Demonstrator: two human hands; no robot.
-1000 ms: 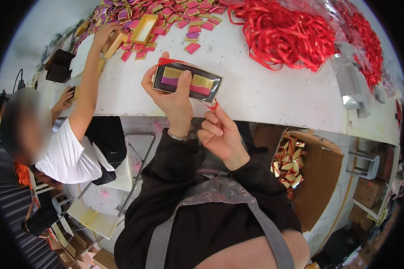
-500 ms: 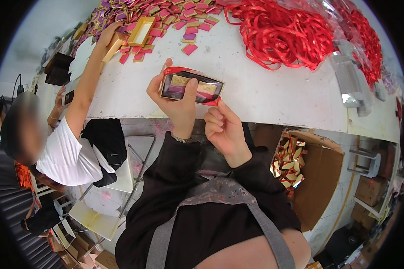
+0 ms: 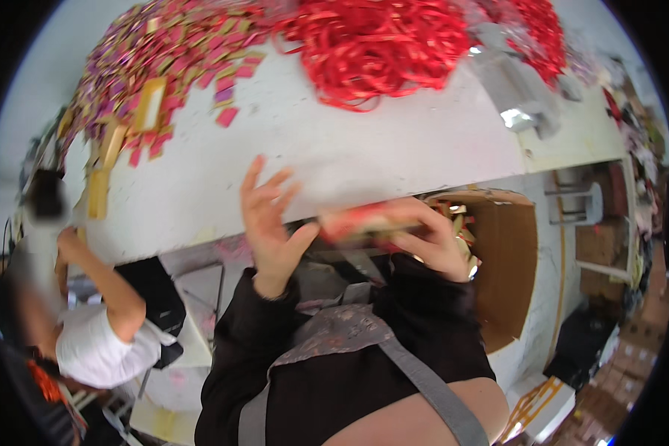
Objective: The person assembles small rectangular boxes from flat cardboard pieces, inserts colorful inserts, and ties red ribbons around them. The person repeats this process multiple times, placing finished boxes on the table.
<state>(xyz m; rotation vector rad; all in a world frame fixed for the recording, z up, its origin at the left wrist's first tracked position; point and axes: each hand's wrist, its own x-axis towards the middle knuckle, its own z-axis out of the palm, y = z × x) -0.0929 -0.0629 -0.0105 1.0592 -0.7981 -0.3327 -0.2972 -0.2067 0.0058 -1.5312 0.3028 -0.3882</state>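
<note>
My right hand (image 3: 440,241) grips a small box (image 3: 364,221) with red ribbon on it, which is smeared by motion just off the table's near edge. Its fingers lie over the top, with the thumb below. Empty and spread, my left hand (image 3: 269,227) is to the left of the box, its thumb tip close to the box's end; whether they touch I cannot tell. Beyond my hands is the white table (image 3: 275,141). An open cardboard carton (image 3: 509,271) stands below the table edge by my right forearm, with gold, red-ribboned boxes (image 3: 461,227) partly showing inside.
A heap of red ribbons (image 3: 383,56) lies at the far side, beside clear plastic packaging (image 3: 516,93). Many small pink, purple and gold pieces (image 3: 193,56) cover the far left, near gold trays (image 3: 150,104). A person in a white shirt (image 3: 100,346) sits at left.
The box has moved down and right, from both hands into my right hand. My left hand has let go and spread its fingers. The view has turned right.
</note>
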